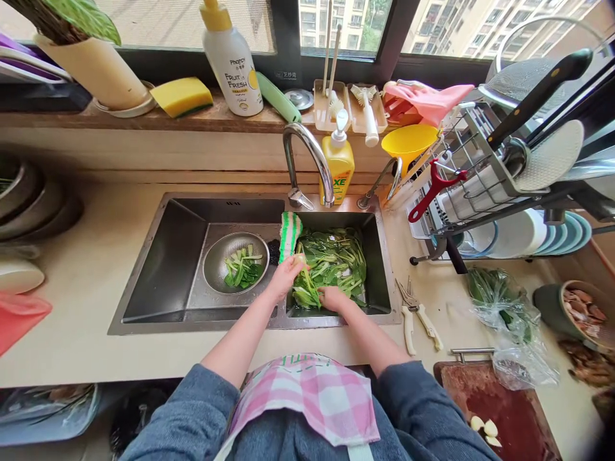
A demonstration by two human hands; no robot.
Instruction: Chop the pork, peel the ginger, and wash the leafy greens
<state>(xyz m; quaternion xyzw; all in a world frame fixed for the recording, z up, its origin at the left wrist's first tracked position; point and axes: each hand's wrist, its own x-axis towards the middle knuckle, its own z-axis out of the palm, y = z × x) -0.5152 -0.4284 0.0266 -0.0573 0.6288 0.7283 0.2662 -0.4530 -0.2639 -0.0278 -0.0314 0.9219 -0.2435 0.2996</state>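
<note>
Over the right sink basin, my left hand (287, 274) is closed around the stem end of some leafy greens (307, 289). My right hand (333, 298) has its fingers curled against the same greens, lower and to the right. More green leaves and stems (339, 253) fill the right basin (383, 282), apparently in water. In the left basin (166, 256) stands a round metal bowl (210, 272) with a small heap of cut greens (243, 266). A green-and-white striped cloth (289, 232) hangs over the divider, just beyond my left hand.
A curved faucet (310, 144) rises behind the basins beside a yellow soap bottle (340, 166). Kitchen shears (417, 314) lie open on the right counter. Farther right are a dish rack (480, 173), a bag of greens (504, 301) and a cutting board (500, 403) with garlic cloves.
</note>
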